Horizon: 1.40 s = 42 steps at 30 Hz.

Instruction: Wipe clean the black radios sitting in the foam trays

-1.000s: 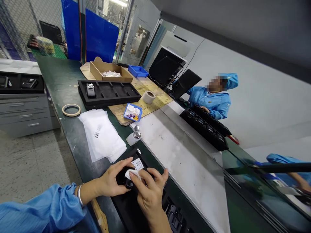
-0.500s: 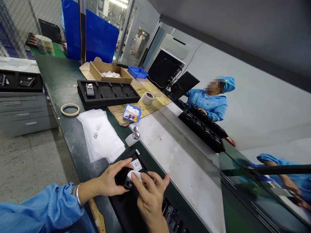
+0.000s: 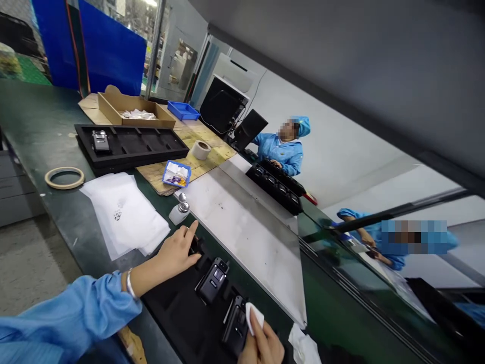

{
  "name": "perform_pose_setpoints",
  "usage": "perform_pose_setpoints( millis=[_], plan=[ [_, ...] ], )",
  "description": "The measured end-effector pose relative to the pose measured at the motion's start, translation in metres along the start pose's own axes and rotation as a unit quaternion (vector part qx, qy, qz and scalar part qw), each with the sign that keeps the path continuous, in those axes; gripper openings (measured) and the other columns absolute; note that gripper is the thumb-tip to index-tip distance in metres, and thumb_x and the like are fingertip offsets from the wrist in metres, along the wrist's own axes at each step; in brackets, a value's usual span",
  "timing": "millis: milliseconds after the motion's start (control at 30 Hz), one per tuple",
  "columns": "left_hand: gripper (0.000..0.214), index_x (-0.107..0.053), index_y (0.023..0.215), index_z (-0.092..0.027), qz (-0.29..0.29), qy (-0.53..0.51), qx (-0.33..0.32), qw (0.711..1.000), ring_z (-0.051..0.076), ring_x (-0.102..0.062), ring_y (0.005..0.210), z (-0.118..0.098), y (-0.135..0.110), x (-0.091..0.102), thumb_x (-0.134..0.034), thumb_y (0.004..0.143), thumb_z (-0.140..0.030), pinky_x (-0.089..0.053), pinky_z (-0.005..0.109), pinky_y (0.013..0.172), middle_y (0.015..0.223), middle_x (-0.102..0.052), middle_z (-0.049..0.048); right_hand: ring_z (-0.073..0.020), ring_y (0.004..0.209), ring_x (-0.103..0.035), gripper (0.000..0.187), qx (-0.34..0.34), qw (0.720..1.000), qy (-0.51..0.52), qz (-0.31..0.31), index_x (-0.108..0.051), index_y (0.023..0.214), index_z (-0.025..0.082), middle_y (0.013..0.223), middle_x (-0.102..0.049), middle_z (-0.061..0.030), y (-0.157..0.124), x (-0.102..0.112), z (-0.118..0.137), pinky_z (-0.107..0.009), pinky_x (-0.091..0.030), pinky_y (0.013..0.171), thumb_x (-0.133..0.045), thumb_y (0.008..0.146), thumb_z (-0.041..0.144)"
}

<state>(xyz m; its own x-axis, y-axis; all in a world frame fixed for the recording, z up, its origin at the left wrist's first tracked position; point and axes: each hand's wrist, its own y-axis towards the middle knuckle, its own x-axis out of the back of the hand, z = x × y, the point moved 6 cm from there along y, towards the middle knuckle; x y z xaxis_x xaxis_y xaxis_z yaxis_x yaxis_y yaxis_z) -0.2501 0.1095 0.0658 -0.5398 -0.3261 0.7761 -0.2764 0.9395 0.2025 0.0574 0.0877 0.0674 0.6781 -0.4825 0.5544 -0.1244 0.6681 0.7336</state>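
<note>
My left hand is at the far end of a black foam tray, thumb and fingers on either side of a small black device that is mostly hidden. Pinched in my right hand is a folded white wipe, touching or close beside another black device in the tray. Between my hands a further black device lies in its slot. A white pump bottle stands just beyond my left hand.
White sheets and a tape ring lie at left. Farther back are a second foam tray, a cardboard box and a small blue tray. Crumpled white tissue lies near my right hand. Two co-workers sit across.
The black device has gone from between my hands down to the tray's far end with my left hand. My right hand has moved nearer and right with the wipe. The view has swung right.
</note>
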Motion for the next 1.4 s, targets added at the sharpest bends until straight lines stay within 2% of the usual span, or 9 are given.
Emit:
perform_pose_setpoints(
  millis=[167, 267, 367, 500, 633, 733, 900, 1100, 1400],
  plan=[
    [0.082, -0.029, 0.151, -0.01, 0.062, 0.165, 0.028, 0.984, 0.032, -0.057, 0.105, -0.03, 0.031, -0.017, -0.069, 0.082, -0.031, -0.051, 0.041, 0.085, 0.115, -0.055, 0.0183, -0.025, 0.085, -0.061, 0.027, 0.022, 1.0, 0.021, -0.007, -0.075, 0.105, 0.021, 0.097, -0.067, -0.0095, -0.035, 0.012, -0.005, -0.042, -0.045, 0.08, -0.051, 0.095, 0.025],
    [0.078, -0.027, 0.152, -0.011, 0.069, 0.167, -0.003, 0.984, 0.034, -0.053, 0.111, -0.059, 0.022, -0.031, -0.062, 0.089, -0.041, -0.049, 0.043, 0.088, 0.115, -0.055, 0.0193, -0.0241, 0.087, -0.061, 0.028, 0.017, 0.999, 0.03, -0.02, -0.074, 0.109, 0.023, 0.098, -0.067, -0.0091, -0.041, 0.019, -0.006, -0.042, -0.044, 0.084, -0.05, 0.094, 0.02],
    [0.093, -0.026, 0.153, -0.013, 0.115, 0.155, -0.032, 0.981, 0.034, -0.06, 0.1, -0.094, 0.012, -0.063, -0.069, 0.082, -0.053, -0.052, 0.041, 0.08, 0.109, -0.058, 0.0188, -0.0227, 0.09, -0.06, 0.034, 0.019, 0.998, 0.055, 0.0, -0.071, 0.115, 0.024, 0.103, -0.065, -0.0085, -0.04, 0.021, 0.0, -0.045, -0.041, 0.091, -0.05, 0.091, 0.011],
    [0.1, -0.025, 0.153, -0.008, 0.131, 0.144, -0.02, 0.981, 0.036, -0.064, 0.093, -0.117, 0.014, -0.091, -0.078, 0.075, -0.041, -0.054, 0.043, 0.075, 0.111, -0.057, 0.0239, -0.0227, 0.094, -0.058, 0.04, 0.045, 0.997, 0.052, 0.028, -0.069, 0.118, 0.025, 0.102, -0.064, -0.0077, -0.036, 0.025, 0.006, -0.051, -0.032, 0.1, -0.046, 0.091, 0.007],
    [0.099, -0.015, 0.155, -0.012, 0.134, 0.099, -0.046, 0.985, 0.032, -0.066, 0.097, -0.107, 0.002, -0.081, -0.071, 0.077, -0.036, -0.055, 0.043, 0.083, 0.115, -0.058, 0.0173, -0.0218, 0.091, -0.058, 0.042, 0.063, 0.997, 0.052, 0.015, -0.067, 0.122, 0.026, 0.103, -0.063, -0.0074, -0.031, 0.038, -0.01, -0.046, -0.035, 0.095, -0.049, 0.09, 0.006],
    [0.104, -0.007, 0.156, -0.023, 0.115, -0.054, -0.124, 0.984, 0.024, -0.061, 0.111, -0.094, -0.03, -0.06, -0.072, 0.076, -0.034, -0.051, 0.036, 0.097, 0.125, -0.057, 0.0092, -0.0206, 0.088, -0.057, 0.045, 0.057, 0.995, 0.077, -0.005, -0.065, 0.126, 0.028, 0.102, -0.062, -0.0071, -0.023, 0.046, -0.02, -0.041, -0.038, 0.088, -0.051, 0.09, 0.006],
    [0.099, -0.012, 0.155, -0.026, 0.054, -0.294, -0.224, 0.928, 0.02, -0.061, 0.11, -0.075, -0.082, -0.036, -0.071, 0.076, -0.026, -0.05, 0.034, 0.098, 0.125, -0.057, 0.0079, -0.0216, 0.098, -0.052, 0.042, 0.109, 0.988, 0.081, 0.076, -0.067, 0.12, 0.03, 0.102, -0.059, -0.0059, 0.003, 0.026, 0.016, -0.054, -0.029, 0.102, -0.046, 0.091, 0.007],
    [0.101, -0.014, 0.155, -0.023, 0.005, -0.286, -0.235, 0.929, 0.025, -0.061, 0.115, -0.066, -0.093, -0.03, -0.072, 0.073, -0.021, -0.051, 0.04, 0.101, 0.129, -0.058, 0.0113, -0.0196, 0.101, -0.049, 0.04, 0.22, 0.959, 0.091, 0.155, -0.071, 0.109, 0.035, 0.1, -0.064, -0.0004, 0.034, -0.011, 0.072, -0.068, -0.008, 0.109, -0.046, 0.093, 0.009],
    [0.102, -0.009, 0.156, -0.024, 0.015, -0.259, -0.249, 0.933, 0.028, -0.055, 0.127, -0.057, -0.1, -0.037, -0.071, 0.075, -0.023, -0.049, 0.042, 0.106, 0.141, -0.051, 0.0151, -0.0197, 0.102, -0.048, 0.04, 0.285, 0.945, 0.03, 0.157, -0.072, 0.105, 0.034, 0.098, -0.066, 0.0003, 0.04, -0.009, 0.083, -0.066, -0.006, 0.111, -0.045, 0.092, 0.008]
  ],
)
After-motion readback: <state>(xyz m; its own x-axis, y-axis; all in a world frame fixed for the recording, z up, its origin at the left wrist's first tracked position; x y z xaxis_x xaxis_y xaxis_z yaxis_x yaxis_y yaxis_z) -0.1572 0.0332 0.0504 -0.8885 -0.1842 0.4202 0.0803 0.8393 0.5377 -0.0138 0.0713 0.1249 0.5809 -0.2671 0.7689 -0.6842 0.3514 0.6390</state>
